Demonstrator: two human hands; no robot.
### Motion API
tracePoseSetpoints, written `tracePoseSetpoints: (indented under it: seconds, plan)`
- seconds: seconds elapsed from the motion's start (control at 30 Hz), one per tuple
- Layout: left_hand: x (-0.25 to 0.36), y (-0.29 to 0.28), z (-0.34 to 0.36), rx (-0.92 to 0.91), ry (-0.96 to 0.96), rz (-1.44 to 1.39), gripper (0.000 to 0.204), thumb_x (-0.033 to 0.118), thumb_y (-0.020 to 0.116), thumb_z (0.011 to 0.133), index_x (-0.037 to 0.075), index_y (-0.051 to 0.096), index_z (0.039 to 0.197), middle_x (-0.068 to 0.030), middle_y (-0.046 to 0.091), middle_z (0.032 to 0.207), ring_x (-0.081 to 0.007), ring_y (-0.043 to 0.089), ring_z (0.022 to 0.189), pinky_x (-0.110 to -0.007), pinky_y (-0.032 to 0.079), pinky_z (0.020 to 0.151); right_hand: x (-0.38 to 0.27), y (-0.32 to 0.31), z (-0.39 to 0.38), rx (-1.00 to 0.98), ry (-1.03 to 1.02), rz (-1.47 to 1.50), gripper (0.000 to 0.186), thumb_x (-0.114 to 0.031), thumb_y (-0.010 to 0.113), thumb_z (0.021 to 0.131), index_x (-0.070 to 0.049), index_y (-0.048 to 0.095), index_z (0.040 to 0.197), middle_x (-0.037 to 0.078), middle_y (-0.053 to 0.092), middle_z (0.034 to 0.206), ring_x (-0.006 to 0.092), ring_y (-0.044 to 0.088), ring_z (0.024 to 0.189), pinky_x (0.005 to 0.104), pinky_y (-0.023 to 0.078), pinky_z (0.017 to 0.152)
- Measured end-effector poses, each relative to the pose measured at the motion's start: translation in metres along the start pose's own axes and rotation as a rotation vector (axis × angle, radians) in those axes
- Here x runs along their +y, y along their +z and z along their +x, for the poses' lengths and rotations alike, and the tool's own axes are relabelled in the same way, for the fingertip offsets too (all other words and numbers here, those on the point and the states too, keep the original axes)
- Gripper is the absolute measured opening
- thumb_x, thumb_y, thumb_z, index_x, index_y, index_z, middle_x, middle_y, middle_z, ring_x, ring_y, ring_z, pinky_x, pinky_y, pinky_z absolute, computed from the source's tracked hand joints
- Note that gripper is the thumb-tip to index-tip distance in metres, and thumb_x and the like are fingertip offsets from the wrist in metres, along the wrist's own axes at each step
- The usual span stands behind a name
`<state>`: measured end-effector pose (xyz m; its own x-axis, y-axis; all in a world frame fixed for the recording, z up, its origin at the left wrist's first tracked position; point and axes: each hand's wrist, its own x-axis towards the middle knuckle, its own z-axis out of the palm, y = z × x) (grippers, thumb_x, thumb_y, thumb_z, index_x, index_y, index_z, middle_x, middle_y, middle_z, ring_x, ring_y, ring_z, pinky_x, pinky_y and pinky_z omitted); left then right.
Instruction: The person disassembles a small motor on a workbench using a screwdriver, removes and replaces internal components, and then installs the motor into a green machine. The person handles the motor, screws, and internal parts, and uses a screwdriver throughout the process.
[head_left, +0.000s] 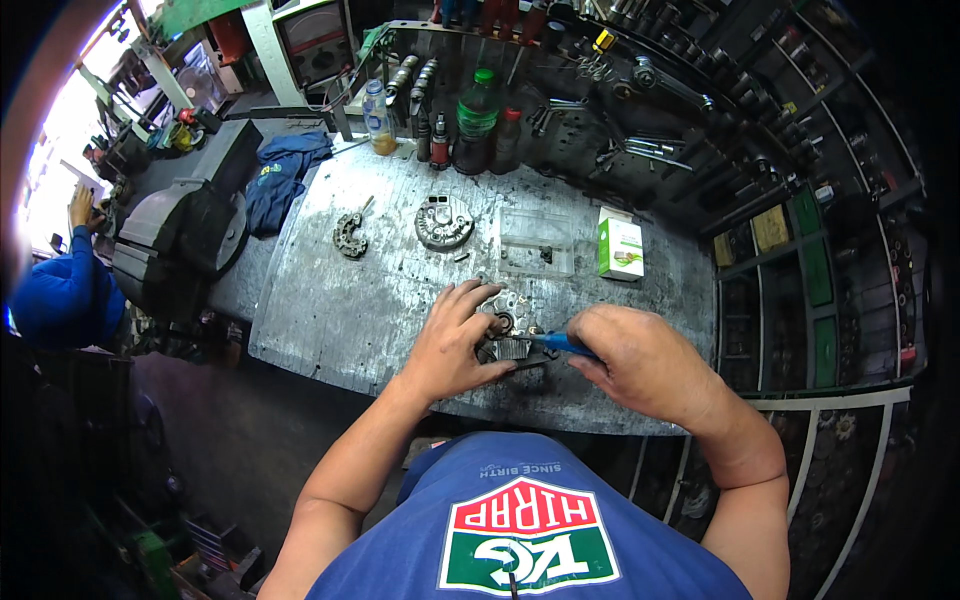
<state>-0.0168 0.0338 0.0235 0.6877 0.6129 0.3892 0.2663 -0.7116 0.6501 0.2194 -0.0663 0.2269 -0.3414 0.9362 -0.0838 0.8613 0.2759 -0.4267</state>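
My right hand (645,362) is closed around the blue handle of a screwdriver (562,342), whose shaft points left onto a small metal part. That part has a dark round ring and a finned block (512,348), and it lies on the metal-topped bench (330,315) near its front edge. My left hand (448,340) steadies the part from the left, thumb at its near side and index finger by the ring. The exact spot where the screwdriver tip touches is too small to make out.
Farther back on the bench are a C-shaped metal piece (350,236), a round slotted housing (444,222), a clear shallow tray (535,240) and a white-and-green box (621,245). Bottles (477,120) stand along the back. A blue cloth (285,180) lies left; a person in blue (70,295) is beyond.
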Motion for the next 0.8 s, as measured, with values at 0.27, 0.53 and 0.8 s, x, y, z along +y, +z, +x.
tracePoseSetpoints:
  seconds: [0.27, 0.53, 0.8]
  plan:
    - [0.022, 0.008, -0.014, 0.047, -0.017, 0.174, 0.051, 0.039, 0.096, 0.082, 0.007, 0.082, 0.12, -0.0172, 0.067, 0.155, -0.0437, 0.058, 0.148, -0.072, 0.04, 0.126, 0.006, 0.004, -0.01, 0.051, -0.013, 0.022, 0.025, -0.011, 0.082, 0.097, -0.003, 0.062, 0.11, 0.019, 0.069, 0.103, 0.0443, 0.071, 0.1, 0.0547, 0.059, 0.086]
    - [0.039, 0.014, -0.018, 0.016, -0.14, 0.222, 0.053, 0.039, 0.095, 0.083, 0.007, 0.081, 0.123, -0.0202, 0.066, 0.155, -0.0418, 0.06, 0.147, -0.073, 0.039, 0.126, 0.014, 0.007, -0.011, 0.12, 0.022, 0.08, 0.027, -0.012, 0.083, 0.096, -0.003, 0.063, 0.11, 0.019, 0.069, 0.102, 0.0447, 0.072, 0.098, 0.0545, 0.058, 0.083]
    - [0.032, 0.017, -0.022, 0.123, -0.201, 0.126, 0.056, 0.036, 0.093, 0.084, 0.007, 0.078, 0.128, -0.0198, 0.066, 0.153, -0.0417, 0.062, 0.145, -0.069, 0.039, 0.129, 0.013, -0.005, -0.027, 0.153, 0.032, 0.143, 0.027, -0.013, 0.083, 0.097, -0.002, 0.065, 0.114, 0.02, 0.07, 0.101, 0.045, 0.072, 0.096, 0.0534, 0.058, 0.083]
